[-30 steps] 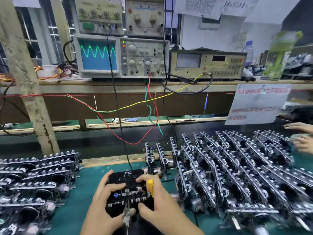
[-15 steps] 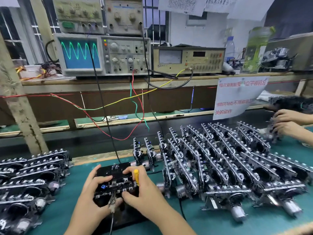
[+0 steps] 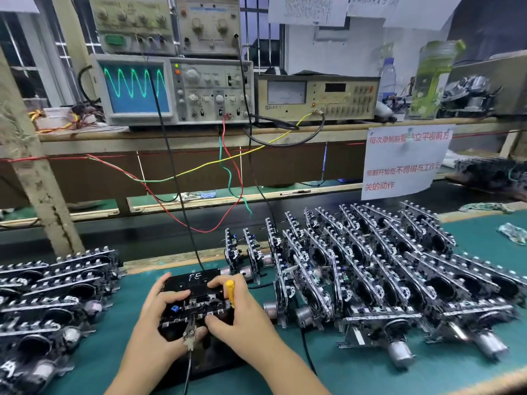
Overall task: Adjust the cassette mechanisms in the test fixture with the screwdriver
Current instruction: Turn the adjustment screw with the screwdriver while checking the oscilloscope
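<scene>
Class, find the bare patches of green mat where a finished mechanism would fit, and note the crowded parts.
Bare green mat lies between the left stack and the test fixture; another strip runs along the near right edge. The right rows of cassette mechanisms are packed tight.

The surface (image 3: 370, 374) is covered in matt green mat. The cassette mechanisms (image 3: 385, 269) are seen as glossy black plastic and bright metal. The screwdriver (image 3: 229, 292) handle is smooth yellow plastic.
</scene>
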The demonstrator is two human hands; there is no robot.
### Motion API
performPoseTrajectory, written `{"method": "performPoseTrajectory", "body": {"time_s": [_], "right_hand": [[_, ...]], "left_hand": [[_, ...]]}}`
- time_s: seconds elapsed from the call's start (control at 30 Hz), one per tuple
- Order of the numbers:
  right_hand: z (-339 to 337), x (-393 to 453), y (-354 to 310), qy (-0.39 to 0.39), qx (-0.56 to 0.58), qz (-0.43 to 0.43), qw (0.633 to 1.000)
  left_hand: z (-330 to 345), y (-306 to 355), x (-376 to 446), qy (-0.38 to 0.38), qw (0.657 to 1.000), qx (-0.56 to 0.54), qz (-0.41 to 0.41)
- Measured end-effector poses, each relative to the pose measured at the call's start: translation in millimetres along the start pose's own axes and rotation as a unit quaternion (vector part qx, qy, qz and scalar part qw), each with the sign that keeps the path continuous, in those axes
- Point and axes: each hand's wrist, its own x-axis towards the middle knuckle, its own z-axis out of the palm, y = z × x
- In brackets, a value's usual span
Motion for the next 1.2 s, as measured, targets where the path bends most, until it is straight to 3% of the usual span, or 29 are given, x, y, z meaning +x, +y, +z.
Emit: {"method": "performPoseTrajectory", "body": {"time_s": [0.6,0.83,1.0,1.1,1.2], "right_hand": [[-1.8,-0.7,-3.7,0.000,-0.006,0.001,1.000],[-2.4,-0.4,-3.5,0.011,-0.023,-0.002,1.000],[3.4,-1.2,-8.7,0.012,-0.075,-0.028,0.997],[4.6,-7.4,-6.6,0.021,-0.069,-0.018,0.997],[6.4,-10.7,-6.2,0.023,-0.079,-0.029,0.996]], "left_hand": [[-5.8,2.4,0.1,-0.020,1.000,0.012,-0.006],[-38.2,2.2,10.4,-0.140,0.990,-0.006,-0.004],[-36.3,34.4,44.2,-0.125,0.982,0.140,-0.004],[-39.9,56.5,69.9,-0.194,0.939,0.283,-0.030],[-44.4,65.7,85.2,-0.251,0.927,0.272,-0.056]]}}
